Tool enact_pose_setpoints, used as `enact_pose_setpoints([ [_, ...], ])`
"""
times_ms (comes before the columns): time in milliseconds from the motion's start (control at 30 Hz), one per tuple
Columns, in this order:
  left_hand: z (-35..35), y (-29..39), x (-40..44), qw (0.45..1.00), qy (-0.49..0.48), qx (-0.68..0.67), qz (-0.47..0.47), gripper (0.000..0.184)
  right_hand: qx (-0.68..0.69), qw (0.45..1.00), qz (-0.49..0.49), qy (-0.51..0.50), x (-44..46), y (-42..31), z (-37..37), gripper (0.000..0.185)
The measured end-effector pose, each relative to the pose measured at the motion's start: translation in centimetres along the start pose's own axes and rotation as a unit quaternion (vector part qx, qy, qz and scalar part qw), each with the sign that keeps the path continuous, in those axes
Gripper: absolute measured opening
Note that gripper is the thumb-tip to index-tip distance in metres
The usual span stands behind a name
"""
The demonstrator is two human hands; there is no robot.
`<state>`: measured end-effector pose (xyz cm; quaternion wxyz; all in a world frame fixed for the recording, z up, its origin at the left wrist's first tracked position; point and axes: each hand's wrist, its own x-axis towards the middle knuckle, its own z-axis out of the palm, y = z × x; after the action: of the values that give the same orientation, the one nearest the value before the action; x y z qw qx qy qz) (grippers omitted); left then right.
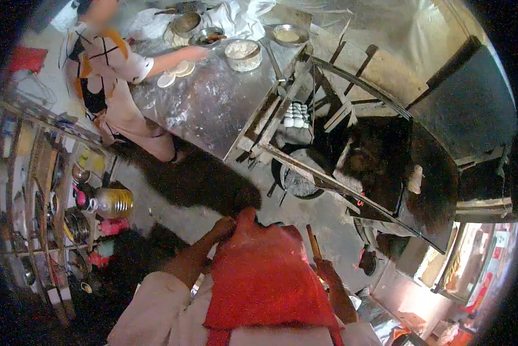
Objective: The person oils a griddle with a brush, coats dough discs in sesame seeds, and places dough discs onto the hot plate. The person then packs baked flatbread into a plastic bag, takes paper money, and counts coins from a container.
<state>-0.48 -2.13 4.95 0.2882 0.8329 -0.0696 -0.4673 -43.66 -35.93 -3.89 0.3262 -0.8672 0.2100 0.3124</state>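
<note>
A red cloth with straps at its lower end spreads in front of my body. My left hand is closed at its upper left corner, pinching the fabric. To the right of the cloth my right hand is low and partly blurred, closed around the lower end of a thin wooden stick that points up. The floor shows beyond the cloth.
A person reaches over a floury table with flat dough rounds and a flour pot. Right: a wooden frame, a round pan. Left: a shelf rack and an oil jug.
</note>
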Motion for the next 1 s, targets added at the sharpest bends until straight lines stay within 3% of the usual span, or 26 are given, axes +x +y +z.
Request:
enact_pose_setpoints([
  [33,-0.2,0.7,-0.7,0.998,0.004,-0.036,-0.044,0.036,0.0,1.0,-0.004,0.003,0.2,-0.3,-0.4,0.036],
  [67,1.2,-3.8,3.1,0.985,-0.065,0.131,0.092,0.036,-0.085,0.993,-0.071,0.044,-0.9,-2.4,-2.7,0.039],
  [100,2.7,-8.3,6.8,0.9,-0.072,0.339,0.264,0.037,-0.169,0.972,-0.138,0.084,-2.0,-4.6,-5.0,0.044],
  [133,4.1,-12.4,10.4,0.789,-0.029,0.455,0.412,0.038,-0.171,0.971,-0.143,0.086,-2.3,-5.7,-6.3,0.044],
  [167,3.2,-10.7,9.0,0.789,-0.025,0.456,0.411,0.038,0.011,0.998,-0.056,0.03,-2.6,-6.4,-7.2,0.048],
  [200,1.9,-7.0,5.9,0.913,-0.028,0.309,0.265,0.038,0.192,0.98,0.034,-0.029,-2.7,-6.6,-7.4,0.052],
  [233,0.9,-4.0,3.6,0.984,-0.029,0.142,0.104,0.039,0.191,0.981,0.033,-0.03,-2.0,-6.4,-7.1,0.052],
  [300,0.8,-3.2,2.9,0.984,-0.005,0.152,0.094,0.039,-0.132,0.991,-0.002,-0.026,-0.5,-4.3,-5.1,0.056],
  [333,0.7,-3.0,2.7,0.983,0.019,0.164,0.086,0.04,-0.132,0.991,-0.002,-0.026,-0.7,-3.4,-4.6,0.056],
  [400,0.2,-2.3,2.0,0.988,0.01,0.132,0.074,0.041,0.079,0.997,-0.026,0.003,-1.0,-2.5,-4.0,0.051],
  [433,-0.1,-1.9,1.7,0.993,0.001,0.1,0.064,0.042,0.079,0.996,-0.027,0.003,-1.0,-2.4,-3.6,0.051],
  [467,-0.5,-1.9,1.8,0.993,0.002,0.101,0.063,0.042,-0.181,0.979,-0.087,0.03,-0.7,-2.7,-3.4,0.051],
  [500,-0.6,-1.8,1.8,0.993,-0.012,0.109,0.044,0.042,-0.429,0.891,-0.139,0.055,-0.7,-2.8,-3.5,0.051],
  [533,-0.6,-1.8,1.8,0.992,-0.028,0.117,0.025,0.043,-0.429,0.891,-0.139,0.054,-0.9,-2.8,-3.5,0.051],
  [567,-0.6,-2.4,1.9,0.992,-0.029,0.117,0.024,0.043,-0.49,0.853,-0.162,0.079,-1.6,-3.8,-4.6,0.051],
  [600,-0.3,-3.5,2.0,0.991,-0.019,0.112,0.075,0.044,-0.548,0.81,-0.183,0.101,-2.4,-4.0,-5.0,0.051],
  [633,-0.2,-4.5,2.4,0.986,-0.008,0.108,0.125,0.045,-0.547,0.811,-0.183,0.099,-1.7,-3.2,-4.5,0.051],
  [667,0.3,-4.7,2.9,0.986,-0.01,0.108,0.124,0.045,-0.149,0.984,-0.086,0.041,0.0,-0.4,-2.5,0.046],
  [700,0.9,-4.6,3.4,0.985,0.01,0.156,0.08,0.047,0.279,0.959,0.029,-0.025,0.6,1.2,-1.2,0.042],
  [767,1.1,-4.2,3.4,0.978,0.028,0.205,0.035,0.048,0.354,0.935,0.026,0.007,-0.4,0.1,-1.9,0.036],
  [833,0.6,-3.2,2.5,0.991,0.017,0.114,0.069,0.051,0.426,0.904,0.022,0.04,-1.9,-1.8,-3.5,0.03],
  [900,0.5,-3.4,2.7,0.989,0.023,0.118,0.089,0.051,0.221,0.961,-0.106,0.124,-3.1,-4.5,-6.2,0.029],
  [933,0.5,-3.5,2.8,0.986,0.029,0.12,0.109,0.05,0.222,0.961,-0.105,0.124,-2.5,-4.9,-6.7,0.029],
  [1000,-0.1,-3.8,3.0,0.978,0.02,0.144,0.149,0.049,0.087,0.995,0.043,-0.003,-1.3,-4.8,-6.6,0.029],
])
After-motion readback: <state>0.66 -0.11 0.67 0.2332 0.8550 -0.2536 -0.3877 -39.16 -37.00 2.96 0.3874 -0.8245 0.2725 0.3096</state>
